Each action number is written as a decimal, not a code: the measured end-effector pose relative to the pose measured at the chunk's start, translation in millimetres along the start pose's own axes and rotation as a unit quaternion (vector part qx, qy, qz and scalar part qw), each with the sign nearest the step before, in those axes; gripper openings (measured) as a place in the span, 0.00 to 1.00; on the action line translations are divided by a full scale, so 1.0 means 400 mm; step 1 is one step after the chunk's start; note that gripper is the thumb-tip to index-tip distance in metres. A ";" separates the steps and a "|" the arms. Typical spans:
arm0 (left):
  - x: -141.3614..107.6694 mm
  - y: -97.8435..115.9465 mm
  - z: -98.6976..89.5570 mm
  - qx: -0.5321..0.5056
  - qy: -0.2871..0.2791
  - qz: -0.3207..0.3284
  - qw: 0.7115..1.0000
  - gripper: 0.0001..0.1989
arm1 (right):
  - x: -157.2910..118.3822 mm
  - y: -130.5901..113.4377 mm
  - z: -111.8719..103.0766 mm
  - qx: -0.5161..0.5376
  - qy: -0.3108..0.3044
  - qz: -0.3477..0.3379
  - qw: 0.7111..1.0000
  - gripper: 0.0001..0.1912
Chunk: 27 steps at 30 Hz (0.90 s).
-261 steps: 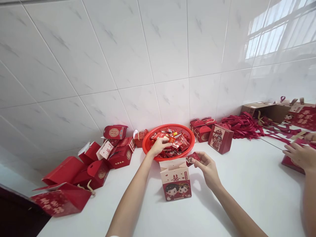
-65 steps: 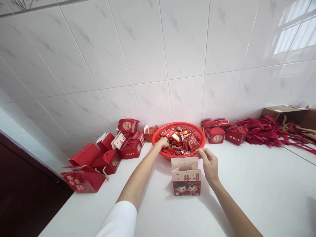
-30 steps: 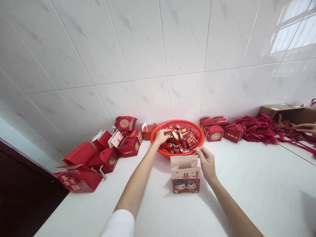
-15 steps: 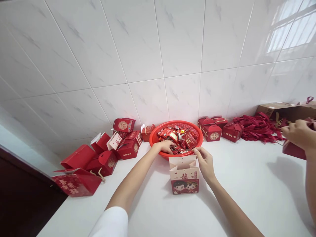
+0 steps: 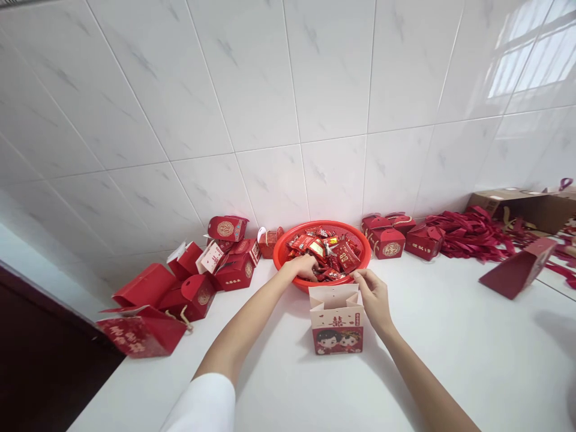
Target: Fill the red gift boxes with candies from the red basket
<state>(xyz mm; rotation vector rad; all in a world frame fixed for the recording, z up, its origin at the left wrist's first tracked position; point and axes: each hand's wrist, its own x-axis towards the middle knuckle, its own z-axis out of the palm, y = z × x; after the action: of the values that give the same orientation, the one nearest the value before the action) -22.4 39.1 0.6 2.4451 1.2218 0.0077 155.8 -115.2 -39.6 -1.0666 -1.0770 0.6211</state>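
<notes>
A tall-flapped paper gift box, cream above and red below with two cartoon figures, stands upright on the table with its top open. My right hand pinches the box's upper right edge between thumb and fingers. Just behind the box, a red plastic basket holds many red wrapped candies. My left hand reaches over the basket's front left rim, its fingers curled down among the candies; the fingertips are hidden.
Several red gift boxes are piled left of the basket, others right of it against the tiled wall. Farther right lie dark red ribbons, a cardboard box and a tilted red box on the white table.
My left hand's fingers have curled more closely among the candies. My right hand and the gift box stay put. Another person's hand at far right has left view, leaving a red box on the table.
</notes>
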 end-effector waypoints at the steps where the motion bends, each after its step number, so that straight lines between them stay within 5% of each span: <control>1: 0.002 -0.004 0.002 -0.017 -0.004 0.003 1.000 0.10 | 0.000 0.000 0.000 0.001 -0.001 -0.001 1.000 0.16; 3: 0.003 -0.010 0.002 -0.038 -0.008 0.010 0.999 0.10 | -0.001 -0.001 0.000 0.003 -0.003 0.000 1.000 0.16; 12: -0.002 -0.013 -0.018 -0.125 0.152 0.044 0.979 0.14 | -0.002 -0.004 0.000 -0.006 -0.004 -0.012 1.000 0.16; 27: -0.005 -0.009 -0.019 -0.181 0.207 0.023 0.961 0.14 | 0.000 -0.002 0.001 -0.011 -0.004 -0.019 1.000 0.18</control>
<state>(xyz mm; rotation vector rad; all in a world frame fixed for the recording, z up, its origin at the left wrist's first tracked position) -27.8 42.3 6.4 2.2052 1.1947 0.7232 155.2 -115.4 -38.8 -1.0600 -1.1113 0.5848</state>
